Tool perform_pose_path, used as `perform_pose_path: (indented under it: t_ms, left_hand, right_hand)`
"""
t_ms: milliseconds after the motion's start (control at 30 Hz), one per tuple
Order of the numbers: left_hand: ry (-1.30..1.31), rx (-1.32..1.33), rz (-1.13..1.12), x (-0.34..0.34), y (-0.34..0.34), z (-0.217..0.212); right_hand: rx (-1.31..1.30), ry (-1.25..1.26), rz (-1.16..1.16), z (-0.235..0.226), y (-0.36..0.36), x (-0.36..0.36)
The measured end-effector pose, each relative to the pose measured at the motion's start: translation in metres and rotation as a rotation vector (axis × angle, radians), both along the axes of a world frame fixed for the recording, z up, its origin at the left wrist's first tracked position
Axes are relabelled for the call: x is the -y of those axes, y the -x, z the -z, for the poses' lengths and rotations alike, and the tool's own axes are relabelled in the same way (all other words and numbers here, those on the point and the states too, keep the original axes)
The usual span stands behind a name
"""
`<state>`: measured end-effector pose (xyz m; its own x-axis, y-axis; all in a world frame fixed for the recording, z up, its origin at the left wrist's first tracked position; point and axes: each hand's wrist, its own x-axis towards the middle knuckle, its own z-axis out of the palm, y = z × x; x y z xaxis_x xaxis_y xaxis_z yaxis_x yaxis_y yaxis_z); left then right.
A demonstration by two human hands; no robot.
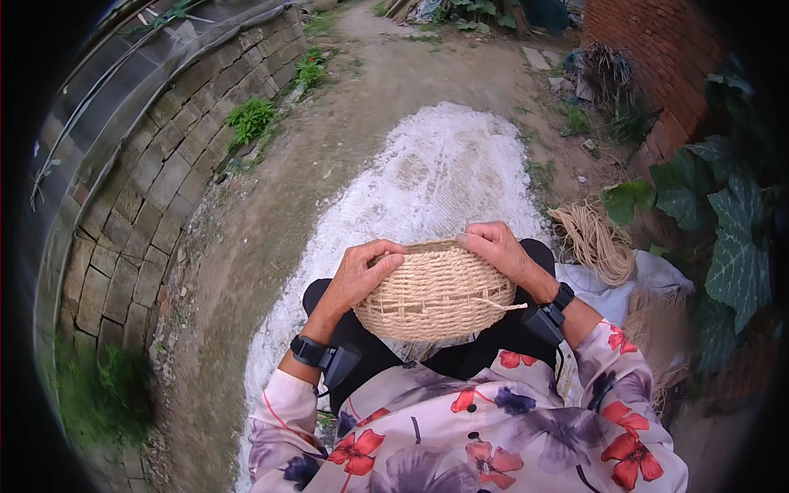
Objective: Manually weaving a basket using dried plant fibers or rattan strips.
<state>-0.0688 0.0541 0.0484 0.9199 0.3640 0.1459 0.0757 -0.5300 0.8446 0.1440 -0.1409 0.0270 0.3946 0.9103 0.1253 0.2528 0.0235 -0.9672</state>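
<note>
In the head view, the left hand (pixel 364 271) and right hand (pixel 503 251) each grip the far rim of a woven straw-rope basket (pixel 431 287), which sits between them above the black trousers (pixel 370 355). An even pinch on both sides looks wise, since harder pressure from one could skew the rounded wall. Below the right hand, a loose cord end (pixel 503 306) juts from a more open row of weave; keeping it unsnagged should help that row stay firm. A coil of cord (pixel 598 240) lies to the right of that hand
</note>
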Motion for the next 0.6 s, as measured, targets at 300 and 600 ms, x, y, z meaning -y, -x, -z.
perform_pose_path:
  t_ms: [300, 600]
  left_hand:
    - [0.183, -0.063, 0.055, -0.012, 0.0, 0.014]
    - [0.217, -0.134, 0.115, -0.015, -0.003, 0.006]
  right_hand:
    - [0.64, 0.078, 0.104, -0.043, 0.021, 0.05]
    - [0.184, 0.038, -0.114, -0.006, 0.038, 0.067]
